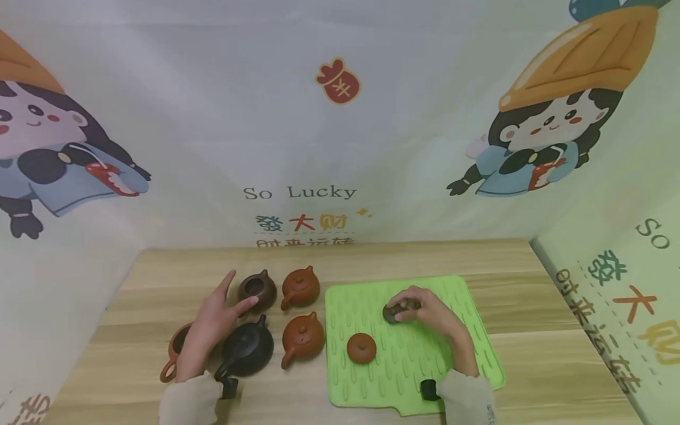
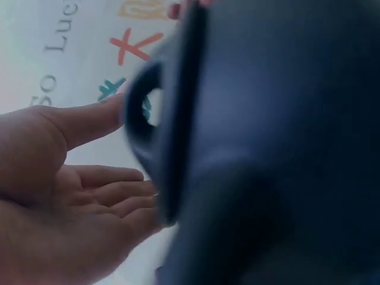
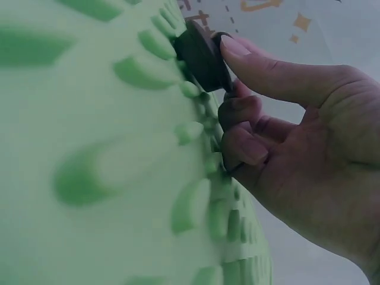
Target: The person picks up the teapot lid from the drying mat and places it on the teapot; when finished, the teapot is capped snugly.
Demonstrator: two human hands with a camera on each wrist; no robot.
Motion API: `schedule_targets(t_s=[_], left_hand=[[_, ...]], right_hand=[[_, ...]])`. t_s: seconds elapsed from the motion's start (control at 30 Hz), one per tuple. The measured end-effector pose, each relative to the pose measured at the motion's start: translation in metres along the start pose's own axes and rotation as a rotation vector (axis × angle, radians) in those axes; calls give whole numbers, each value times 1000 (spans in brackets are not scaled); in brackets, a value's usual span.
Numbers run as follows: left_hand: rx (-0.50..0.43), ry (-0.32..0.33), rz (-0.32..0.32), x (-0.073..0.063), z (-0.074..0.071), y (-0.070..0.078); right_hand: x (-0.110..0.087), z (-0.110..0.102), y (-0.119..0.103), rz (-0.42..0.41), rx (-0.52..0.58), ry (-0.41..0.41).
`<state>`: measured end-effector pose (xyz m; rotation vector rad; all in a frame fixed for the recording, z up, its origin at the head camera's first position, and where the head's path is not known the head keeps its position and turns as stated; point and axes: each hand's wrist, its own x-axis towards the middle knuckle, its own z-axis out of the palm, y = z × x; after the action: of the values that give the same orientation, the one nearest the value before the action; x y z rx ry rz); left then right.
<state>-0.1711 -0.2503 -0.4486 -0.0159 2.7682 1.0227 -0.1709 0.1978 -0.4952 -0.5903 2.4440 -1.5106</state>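
Observation:
On the green mat (image 1: 419, 360), my right hand (image 1: 427, 310) pinches a dark brown teapot lid (image 1: 391, 314) between thumb and fingers. The right wrist view has this lid (image 3: 205, 56) tilted close against the mat's ridges. My left hand (image 1: 215, 316) is beside a dark brown teapot (image 1: 264, 301) without its lid, the thumb reaching over its rim and the fingers extended along its left side. In the left wrist view, a large black teapot (image 2: 285, 89) partly covers that hand (image 2: 71, 196). A reddish-brown lid (image 1: 361, 348) lies on the mat.
A black teapot (image 1: 255, 354) with its lid on stands below the dark brown one. Two lidded reddish-brown teapots (image 1: 305, 348) (image 1: 305, 295) stand between it and the mat. Another reddish-brown teapot (image 1: 174, 348), lidless, is partly behind my left forearm. A printed cloth (image 1: 404, 195) hangs behind the wooden table (image 1: 531, 295).

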Motion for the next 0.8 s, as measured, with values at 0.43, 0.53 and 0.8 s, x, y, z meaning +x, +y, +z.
schedule_targets(t_s=[0.43,0.53,0.8], left_hand=[[-38,59,55,27,28,-44],[-54,78,101,47,39,-78],[-12,179,178,72,61,-116]], right_hand=[[4,9,1,-3,15,24],[4,9,2,-6,11,29],[3,4,-3,-4,5,88]])
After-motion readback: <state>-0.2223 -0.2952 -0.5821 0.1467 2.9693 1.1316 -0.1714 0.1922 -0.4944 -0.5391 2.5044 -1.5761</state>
